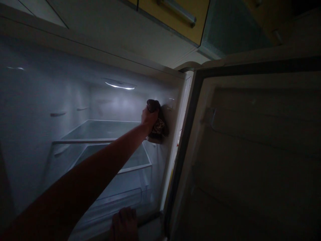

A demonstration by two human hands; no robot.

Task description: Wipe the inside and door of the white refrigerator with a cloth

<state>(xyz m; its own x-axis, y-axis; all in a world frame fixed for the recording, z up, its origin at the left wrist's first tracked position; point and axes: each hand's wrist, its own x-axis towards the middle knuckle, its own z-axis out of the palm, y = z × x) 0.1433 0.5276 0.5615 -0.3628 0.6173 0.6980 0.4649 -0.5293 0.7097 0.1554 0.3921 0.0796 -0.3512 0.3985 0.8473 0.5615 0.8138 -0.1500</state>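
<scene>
Forearm [100, 167] foremost, the left grip [149, 115] clenches a dark cloth [158, 128], apparently wiping the fridge wall [172, 130]; next stroke needs steady pressure; right grip [124, 223] unclear

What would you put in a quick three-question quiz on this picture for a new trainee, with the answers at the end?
1. Multiple choice: what does the left hand hold?
A) a bottle
B) a dark patterned cloth
C) a plate

2. True or false: the refrigerator door is shut.

3. Fill in: as seen in the picture, the cloth is at the ____ side wall of the compartment.

Key:
1. B.
2. False; the door stands open.
3. Right.
</scene>
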